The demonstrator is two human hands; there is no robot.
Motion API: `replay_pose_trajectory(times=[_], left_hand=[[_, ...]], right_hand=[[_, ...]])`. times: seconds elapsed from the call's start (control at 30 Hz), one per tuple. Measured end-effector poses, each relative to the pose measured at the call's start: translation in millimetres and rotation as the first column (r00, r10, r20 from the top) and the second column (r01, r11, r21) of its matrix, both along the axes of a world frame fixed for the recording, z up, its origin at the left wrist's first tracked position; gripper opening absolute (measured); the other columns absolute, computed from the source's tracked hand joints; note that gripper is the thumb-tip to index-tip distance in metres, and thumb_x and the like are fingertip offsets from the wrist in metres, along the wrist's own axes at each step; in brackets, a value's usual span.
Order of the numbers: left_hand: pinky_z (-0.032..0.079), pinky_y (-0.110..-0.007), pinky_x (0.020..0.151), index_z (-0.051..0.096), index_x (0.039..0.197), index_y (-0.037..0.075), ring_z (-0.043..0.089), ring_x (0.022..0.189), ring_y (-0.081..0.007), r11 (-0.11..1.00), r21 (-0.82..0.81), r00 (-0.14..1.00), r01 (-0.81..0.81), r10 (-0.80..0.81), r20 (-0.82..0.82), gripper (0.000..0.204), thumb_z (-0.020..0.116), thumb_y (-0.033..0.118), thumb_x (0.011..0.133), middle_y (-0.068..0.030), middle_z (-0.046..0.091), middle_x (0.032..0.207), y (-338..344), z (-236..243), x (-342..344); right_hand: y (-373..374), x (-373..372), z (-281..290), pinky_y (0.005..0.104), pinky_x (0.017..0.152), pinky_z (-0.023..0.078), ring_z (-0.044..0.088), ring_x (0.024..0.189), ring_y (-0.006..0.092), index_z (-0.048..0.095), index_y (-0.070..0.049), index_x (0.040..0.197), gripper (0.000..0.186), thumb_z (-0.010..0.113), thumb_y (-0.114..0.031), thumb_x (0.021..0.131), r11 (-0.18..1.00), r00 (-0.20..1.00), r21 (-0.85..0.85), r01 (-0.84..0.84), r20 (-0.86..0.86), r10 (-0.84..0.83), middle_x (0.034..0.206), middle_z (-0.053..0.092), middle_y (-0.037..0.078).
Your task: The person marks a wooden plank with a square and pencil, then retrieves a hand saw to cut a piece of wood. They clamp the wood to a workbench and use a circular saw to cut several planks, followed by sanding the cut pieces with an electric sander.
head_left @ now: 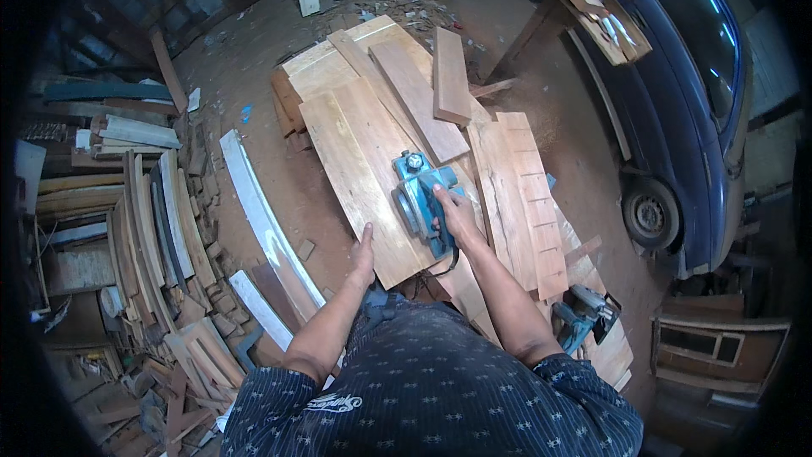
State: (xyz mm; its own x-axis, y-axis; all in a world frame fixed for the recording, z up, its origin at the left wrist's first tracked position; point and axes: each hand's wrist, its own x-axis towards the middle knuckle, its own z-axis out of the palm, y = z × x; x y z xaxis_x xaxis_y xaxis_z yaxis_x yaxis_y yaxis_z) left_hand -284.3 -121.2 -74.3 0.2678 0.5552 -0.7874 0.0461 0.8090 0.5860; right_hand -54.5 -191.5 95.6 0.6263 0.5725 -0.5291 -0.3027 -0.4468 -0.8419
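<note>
Dark patterned shirt [440,381] noted, bottom centre. Blue planer [420,203], mid-frame on board [370,195], gripped by right hand [457,213]; left hand [363,259] set at board's edge, finger spread indeterminable. Planing judged underway; amounts done and left unclear.

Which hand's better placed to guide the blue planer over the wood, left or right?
Right, most likely. The right hand grips the planer, which sits on the wooden panel. The left hand is beside the panel's left edge, fingers extended, apart from the tool.
</note>
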Motion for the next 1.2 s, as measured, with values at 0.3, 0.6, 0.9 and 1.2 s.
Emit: replay_pose_trajectory(times=[0.3,0.6,0.9,1.2], left_hand=[[0.052,-0.047,0.099,0.046,0.139,-0.008,0.063,0.116,-0.0338,1.0,0.001,1.0,0.016,-0.016,-0.019,0.084,0.062,0.06,0.093,-0.0218,0.06,0.131,-7,62,19],[0.051,-0.049,0.101,0.038,0.146,-0.009,0.059,0.122,-0.0359,0.998,0.06,0.998,0.001,-0.005,0.062,0.088,0.061,0.059,0.094,-0.0235,0.054,0.139,-7,72,19],[0.045,-0.04,0.107,0.044,0.142,-0.012,0.059,0.122,-0.0339,0.982,0.137,0.986,0.127,-0.11,-0.124,0.083,0.056,0.057,0.098,-0.0243,0.058,0.136,5,62,-4],[0.05,-0.038,0.095,0.067,0.117,-0.009,0.068,0.106,-0.0308,0.784,0.481,0.861,0.391,-0.127,-0.493,0.062,0.075,0.046,0.089,-0.022,0.071,0.114,57,83,-61]], right_hand=[[-110,-27,14,0.0282,0.05,0.045,0.057,0.054,0.0113,0.071,0.0,0.09,0.049,0.067,-0.048,0.095,1.0,0.999,-0.027,0.001,-0.052,-0.002,0.068,0.061,0.003],[-193,-46,32,0.0256,0.055,0.047,0.058,0.058,0.0096,0.07,-0.002,0.093,0.046,0.064,-0.048,0.097,0.989,0.992,-0.1,-0.108,-0.07,0.101,0.076,0.065,0.002],[-169,3,94,0.0384,0.083,0.053,0.071,0.091,0.0257,0.076,-0.008,0.113,0.055,0.076,-0.054,0.081,0.936,0.936,-0.324,-0.139,0.265,0.231,0.096,0.074,0.018],[-83,138,44,0.0289,0.052,0.047,0.058,0.056,0.0112,0.076,-0.004,0.102,0.04,0.076,-0.039,0.083,0.969,0.926,-0.155,-0.191,0.3,0.231,0.069,0.063,0.002]])
